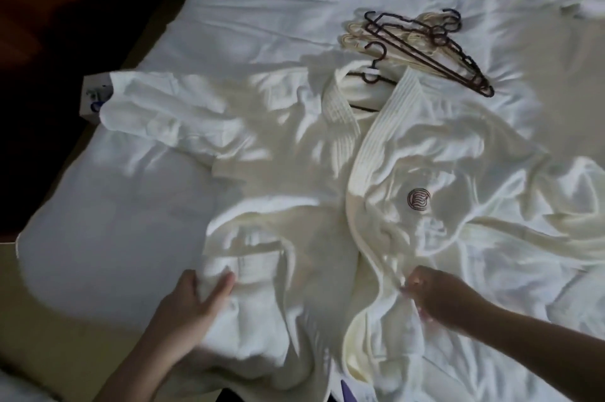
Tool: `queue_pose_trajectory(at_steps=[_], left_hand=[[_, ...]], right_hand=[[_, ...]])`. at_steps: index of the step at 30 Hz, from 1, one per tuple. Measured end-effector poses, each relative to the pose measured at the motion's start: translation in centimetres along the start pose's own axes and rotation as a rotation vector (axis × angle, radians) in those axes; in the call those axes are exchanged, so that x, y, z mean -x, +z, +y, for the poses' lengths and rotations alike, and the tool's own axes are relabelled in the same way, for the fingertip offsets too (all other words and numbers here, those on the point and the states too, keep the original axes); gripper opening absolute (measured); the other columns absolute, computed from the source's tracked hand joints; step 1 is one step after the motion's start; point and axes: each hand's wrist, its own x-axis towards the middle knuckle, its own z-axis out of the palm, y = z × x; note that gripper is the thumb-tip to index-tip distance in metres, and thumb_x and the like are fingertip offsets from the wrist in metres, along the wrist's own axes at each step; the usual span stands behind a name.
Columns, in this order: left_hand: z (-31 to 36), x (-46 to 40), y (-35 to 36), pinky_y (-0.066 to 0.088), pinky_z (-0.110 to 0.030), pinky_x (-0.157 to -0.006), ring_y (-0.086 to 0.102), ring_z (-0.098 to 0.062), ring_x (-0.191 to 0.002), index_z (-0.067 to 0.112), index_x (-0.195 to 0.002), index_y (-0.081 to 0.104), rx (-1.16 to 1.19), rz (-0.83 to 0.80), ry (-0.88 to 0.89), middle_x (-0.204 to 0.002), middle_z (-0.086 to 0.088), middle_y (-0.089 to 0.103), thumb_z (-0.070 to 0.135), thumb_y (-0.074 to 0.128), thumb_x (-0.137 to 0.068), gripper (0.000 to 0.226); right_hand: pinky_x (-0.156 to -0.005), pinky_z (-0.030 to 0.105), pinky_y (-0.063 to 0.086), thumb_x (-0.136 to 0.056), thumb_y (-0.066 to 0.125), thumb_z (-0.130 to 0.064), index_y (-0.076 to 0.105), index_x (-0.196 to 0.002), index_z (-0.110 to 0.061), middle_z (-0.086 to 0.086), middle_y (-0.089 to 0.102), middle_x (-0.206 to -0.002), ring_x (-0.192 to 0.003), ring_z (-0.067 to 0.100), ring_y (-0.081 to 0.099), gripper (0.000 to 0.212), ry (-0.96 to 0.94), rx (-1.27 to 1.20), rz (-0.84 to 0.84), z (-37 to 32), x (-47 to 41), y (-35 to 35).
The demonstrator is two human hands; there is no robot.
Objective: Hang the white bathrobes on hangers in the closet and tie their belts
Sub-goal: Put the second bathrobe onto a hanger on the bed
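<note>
A white bathrobe (278, 153) lies spread out on the bed, front up, with a round dark emblem on its chest. A dark hanger (373, 74) sits inside its collar, hook pointing up the bed. My left hand (193, 300) grips a fold of the robe's left side near the pocket. On the robe's right front edge my right hand (435, 297) pinches the ribbed lapel band. No belt can be made out among the folds.
A pile of dark and cream hangers (425, 41) lies on the white bed sheet (131, 205) beyond the collar. More white fabric is bunched at the right. The bed's left edge drops to a dark floor, where a small white box (93, 97) stands.
</note>
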Motion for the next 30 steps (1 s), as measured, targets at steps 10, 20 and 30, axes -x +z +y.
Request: queue_pose_trajectory(at_steps=[10, 20, 30], left_hand=[[6.4, 10.8, 10.0, 0.051, -0.041, -0.079, 0.055, -0.020, -0.094, 0.028, -0.105, 0.060, -0.237, 0.076, 0.647, -0.100, 0.007, 0.056, 0.095, 0.049, -0.074, 0.074], [3.0, 11.0, 10.2, 0.049, -0.022, -0.068, 0.066, -0.003, -0.071, 0.021, -0.080, 0.065, 0.080, -0.136, 0.339, -0.071, 0.015, 0.070, 0.022, 0.066, -0.099, 0.019], [4.3, 13.3, 9.2, 0.051, -0.026, -0.075, 0.062, -0.009, -0.074, 0.020, -0.086, 0.054, 0.392, -0.118, 0.158, -0.079, -0.007, 0.061, 0.027, 0.051, -0.104, 0.019]], right_hand=[[-0.057, 0.026, 0.042, -0.098, 0.059, -0.046, 0.063, -0.081, -0.009, 0.000, 0.063, -0.072, -0.062, 0.016, 0.055, 0.041, 0.187, -0.609, 0.158, -1.4, 6.6, 5.8], [-0.085, 0.035, 0.046, -0.098, 0.060, -0.044, 0.053, -0.100, -0.014, 0.006, 0.064, -0.101, -0.096, 0.024, 0.061, 0.031, 0.338, -0.645, 0.171, 1.2, 13.3, 12.9], [-0.070, 0.044, 0.065, -0.095, 0.069, -0.025, 0.062, -0.115, -0.009, 0.014, 0.075, -0.094, -0.077, 0.028, 0.076, 0.026, 0.278, -0.733, -0.308, 2.5, 13.9, 9.8]])
